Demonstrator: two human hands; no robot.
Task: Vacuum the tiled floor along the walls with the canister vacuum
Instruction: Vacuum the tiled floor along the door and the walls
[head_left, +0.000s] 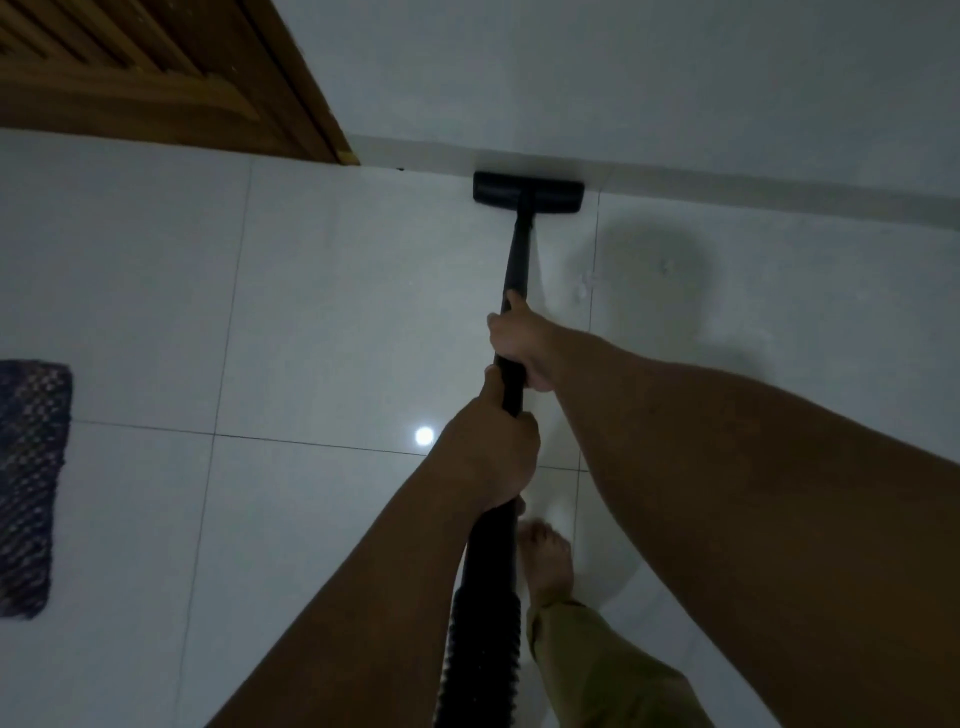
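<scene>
1. Vacuum wand (514, 270), a black tube, runs from the lower middle of the view up to the floor head (528, 193), which serves as the landmark for everything below.
2. That floor head is a flat black bar lying on the tiled floor (322, 312), its far edge right against the pale skirting (727, 187) at the foot of the white wall (623, 78).
3. Nearer the camera than the floor head, the right hand (519, 343) is wrapped round the wand, fingers closed on it with the thumb lying along the tube.
4. Just behind it, farther again from the floor head, the left hand (493, 452) grips the same wand in a closed fist; the two hands nearly touch.
5. Behind the left hand the tube widens into a ribbed black hose (480, 649) that leaves the view at the bottom edge.
6. Beside that hose, on the side away from the door, a bare foot (545, 566) stands on the tiles below an olive trouser leg (597, 670).
7. Left of the floor head, a brown wooden door (156, 78) with slats meets the floor.
8. Far to the left of the floor head and nearer the camera, a dark woven mat (31, 483) lies flat on the tiles.
9. A small bright light reflection (424, 435) shows on the glossy tile just left of the left hand.
</scene>
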